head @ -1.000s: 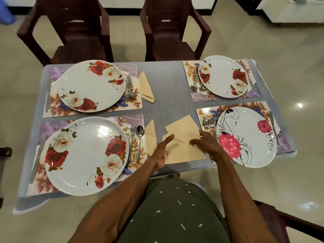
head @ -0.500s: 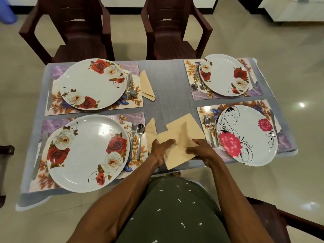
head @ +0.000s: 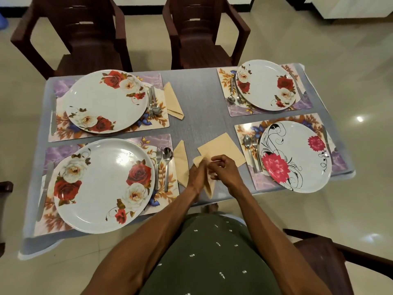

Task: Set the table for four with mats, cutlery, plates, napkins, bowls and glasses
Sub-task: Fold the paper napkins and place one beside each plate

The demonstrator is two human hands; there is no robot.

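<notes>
Plates [head: 106, 101]: four, one per mat [head: 244, 107]. Napkins [head: 225, 149]: four. Both hands [head: 210, 173] together, pinching one napkin.

Head camera looks steeply down over the table [head: 202, 99] from its near edge.

"What do I see under everything?"
"I see a long table with a grey cloth [head: 197, 99]. Four flowery paper mats [head: 161, 121] lie flat on it, two on each side."
"Anything else on the cloth?"
"Yes, tan folded napkins [head: 174, 101] lie between the mats, on the grey middle strip."
</notes>
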